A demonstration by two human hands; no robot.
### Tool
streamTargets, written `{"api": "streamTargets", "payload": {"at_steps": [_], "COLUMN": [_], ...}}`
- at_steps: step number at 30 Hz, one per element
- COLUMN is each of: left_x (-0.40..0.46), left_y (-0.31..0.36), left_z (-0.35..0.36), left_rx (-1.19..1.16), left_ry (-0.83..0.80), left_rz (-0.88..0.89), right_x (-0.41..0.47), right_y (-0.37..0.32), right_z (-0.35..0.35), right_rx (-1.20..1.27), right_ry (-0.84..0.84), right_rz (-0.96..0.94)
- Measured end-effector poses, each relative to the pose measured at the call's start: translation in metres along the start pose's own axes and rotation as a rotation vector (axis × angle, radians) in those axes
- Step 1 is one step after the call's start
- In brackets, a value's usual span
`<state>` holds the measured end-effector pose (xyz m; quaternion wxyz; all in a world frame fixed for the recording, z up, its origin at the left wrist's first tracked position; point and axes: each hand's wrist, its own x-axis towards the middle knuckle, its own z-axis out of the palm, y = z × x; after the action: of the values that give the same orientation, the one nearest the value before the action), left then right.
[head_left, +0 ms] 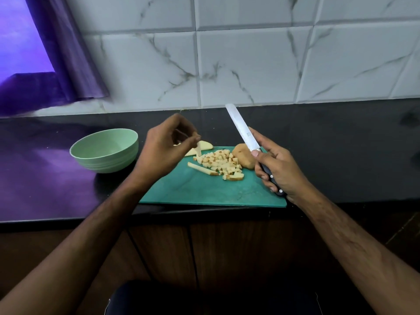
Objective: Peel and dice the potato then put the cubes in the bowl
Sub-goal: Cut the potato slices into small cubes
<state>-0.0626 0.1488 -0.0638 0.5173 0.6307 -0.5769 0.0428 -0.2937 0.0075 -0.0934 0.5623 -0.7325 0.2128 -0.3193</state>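
Your left hand (164,147) pinches what looks like a potato strip (39,151) above the cutting board (204,189) — your right hand (276,165) grips the knife (242,128), blade raised.

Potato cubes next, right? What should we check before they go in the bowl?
1. Bowl ready: ok, it stands upright on the counter, left of the cutting board, and looks empty.
2. Cubes cut: ok, a pile sits on the board.
3. All pieces diced: not ok, one long strip lies uncut, and a potato chunk still wears its skin.
4. Left hand free: not ok, it pinches a thin potato stick.
5. Knife safe: ok, the right hand grips the handle, blade raised and pointing away.
6. Wedge behind the board: cannot tell if peeled.
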Motion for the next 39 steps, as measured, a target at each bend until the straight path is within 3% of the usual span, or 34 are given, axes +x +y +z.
{"api": "streamTargets", "payload": {"at_steps": [3,8,14,17,21,24,31,39], "left_x": [-0.015,-0.041,-0.060,-0.059,-0.059,-0.058,-0.057,-0.059], "left_y": [-0.013,-0.034,-0.048,-0.052,-0.051,-0.051,-0.055,-0.055], "left_z": [-0.014,-0.029,-0.037,-0.037,-0.035,-0.036,-0.036,-0.038], "left_rx": [-0.093,-0.116,0.240,0.273,0.295,0.326,0.325,0.299], "left_ry": [0.039,-0.029,-0.135,-0.166,-0.159,-0.179,-0.193,-0.208], "left_rz": [-0.108,-0.188,-0.101,-0.082,-0.080,-0.048,-0.047,-0.041], "right_x": [-0.001,-0.003,-0.002,-0.004,-0.018,-0.025,-0.015,-0.026], "right_y": [0.000,-0.002,-0.009,-0.023,-0.047,-0.054,-0.045,-0.045], "right_z": [0.000,0.003,0.006,0.007,0.009,0.020,0.033,0.029], "right_rx": [-0.011,-0.066,-0.184,-0.381,-0.684,-0.933,-1.231,-1.139], "right_ry": [-0.006,-0.015,-0.058,-0.198,-0.528,-0.637,-0.524,-0.328], "right_rz": [-0.004,-0.005,0.022,0.046,0.082,0.035,-0.075,-0.013]}}
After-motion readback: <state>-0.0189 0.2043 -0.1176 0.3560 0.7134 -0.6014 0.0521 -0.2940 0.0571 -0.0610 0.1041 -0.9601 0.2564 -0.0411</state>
